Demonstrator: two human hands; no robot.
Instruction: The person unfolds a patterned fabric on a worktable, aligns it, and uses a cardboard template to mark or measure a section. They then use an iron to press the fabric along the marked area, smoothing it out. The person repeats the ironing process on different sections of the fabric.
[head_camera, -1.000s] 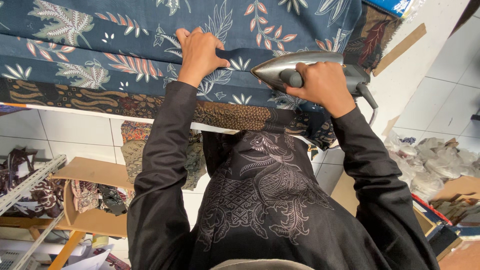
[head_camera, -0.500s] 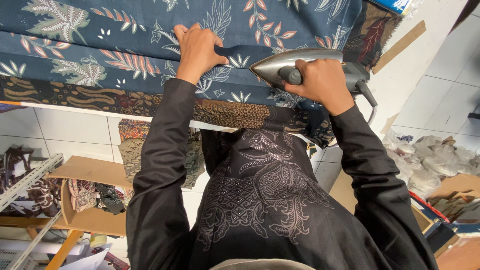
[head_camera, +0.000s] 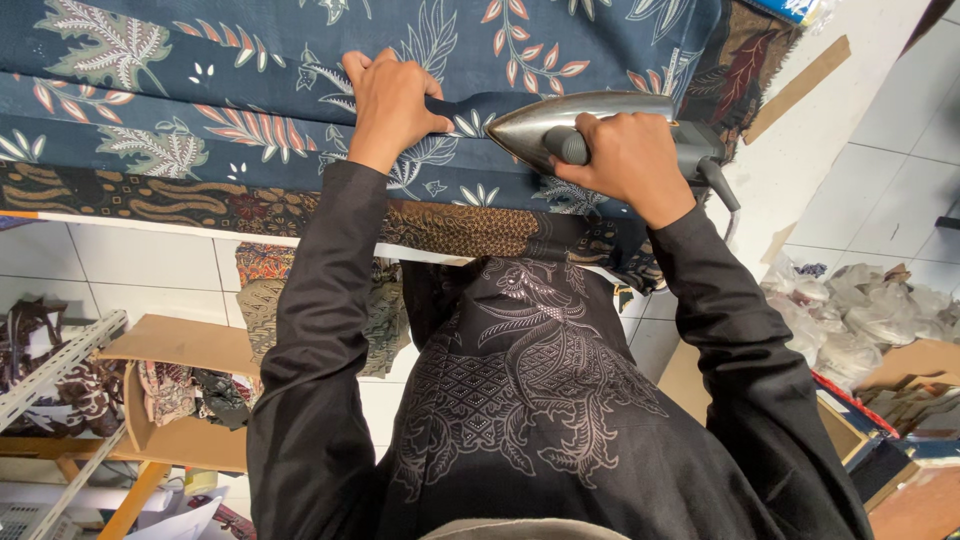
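The right hand (head_camera: 628, 160) is clamped around the handle of a silver iron (head_camera: 590, 122), whose pointed tip aims toward the left hand (head_camera: 392, 100); that hand presses flat, fingers together, on the folded strip of dark blue leaf-patterned cloth (head_camera: 200, 110) just beside the tip

The patterned cloth (head_camera: 200, 110) lies across the desk (head_camera: 150, 222) in the upper frame. On it, the iron (head_camera: 590, 125) sits right of centre, the left hand (head_camera: 392, 105) just left of it. Crumpled plastic bags (head_camera: 860, 320) lie at far right.
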